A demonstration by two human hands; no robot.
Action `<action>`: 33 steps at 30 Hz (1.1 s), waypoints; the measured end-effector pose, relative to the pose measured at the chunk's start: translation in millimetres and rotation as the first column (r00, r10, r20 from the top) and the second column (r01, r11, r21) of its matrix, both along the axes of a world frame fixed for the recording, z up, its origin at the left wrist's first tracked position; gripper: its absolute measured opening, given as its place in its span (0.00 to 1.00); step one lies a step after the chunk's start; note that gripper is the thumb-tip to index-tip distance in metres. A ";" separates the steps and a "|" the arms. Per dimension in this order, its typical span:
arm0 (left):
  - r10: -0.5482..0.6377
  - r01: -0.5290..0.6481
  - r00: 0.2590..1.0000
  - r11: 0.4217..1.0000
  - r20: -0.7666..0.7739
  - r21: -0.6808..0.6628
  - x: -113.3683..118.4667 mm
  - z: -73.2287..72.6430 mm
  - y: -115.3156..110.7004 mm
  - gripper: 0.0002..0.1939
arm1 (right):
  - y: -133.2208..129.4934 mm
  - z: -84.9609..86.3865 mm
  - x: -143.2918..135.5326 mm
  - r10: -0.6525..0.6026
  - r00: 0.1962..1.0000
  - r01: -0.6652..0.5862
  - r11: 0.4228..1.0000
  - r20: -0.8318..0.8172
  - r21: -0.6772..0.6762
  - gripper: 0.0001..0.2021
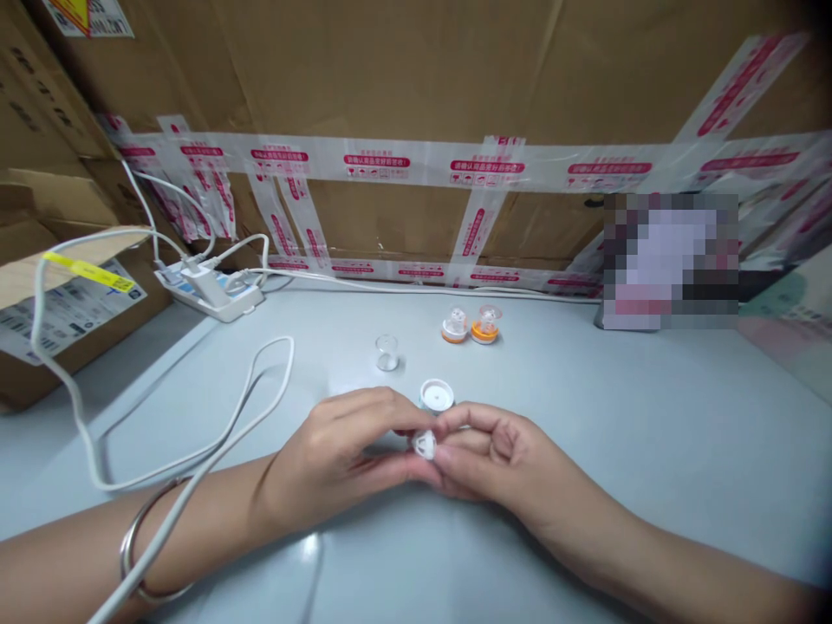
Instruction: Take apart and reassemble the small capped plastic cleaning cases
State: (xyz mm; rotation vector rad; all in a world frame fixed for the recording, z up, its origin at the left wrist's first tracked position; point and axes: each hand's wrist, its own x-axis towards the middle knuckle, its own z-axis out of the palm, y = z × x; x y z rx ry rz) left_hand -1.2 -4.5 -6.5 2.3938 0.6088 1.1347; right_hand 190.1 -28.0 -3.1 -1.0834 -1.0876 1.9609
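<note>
Through the head view I see my left hand [351,433] and right hand [497,455] pinching the small white plastic piece [425,445] just above the counter [585,416]; it looks light, stiff and slippery, best held by its outer rim.

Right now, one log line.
left hand: on white part | right hand: same part | clear cup: on table, apart
</note>
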 end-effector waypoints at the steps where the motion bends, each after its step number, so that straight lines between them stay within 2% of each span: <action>1: -0.007 0.007 1.000 1.000 0.006 -0.002 0.0 -0.3 -0.1 0.15 | 0.1 -0.8 -0.1 -0.005 1.000 0.005 1.000 -0.001 -0.010 0.12; 5: -0.038 0.039 0.999 0.999 -0.014 0.007 -0.1 -1.0 -0.4 0.13 | 1.0 -2.6 -0.6 -0.033 0.999 0.033 0.999 0.011 -0.028 0.12; 14: -0.016 0.014 0.996 1.000 -0.088 -0.021 0.6 -4.1 -1.4 0.12 | 1.5 -4.8 -1.2 -0.039 0.996 0.043 0.997 0.074 -0.056 0.14; 22: 0.060 -0.036 0.975 0.993 -0.215 0.112 3.9 -9.4 -5.9 0.05 | 0.2 -8.6 -4.3 -0.028 0.987 0.026 0.999 0.161 0.019 0.06; 33: 0.089 -0.050 0.965 0.986 -0.248 0.160 5.3 -12.4 -8.9 0.04 | 1.2 -6.4 -6.6 -0.002 0.976 -0.008 0.999 0.219 0.044 0.08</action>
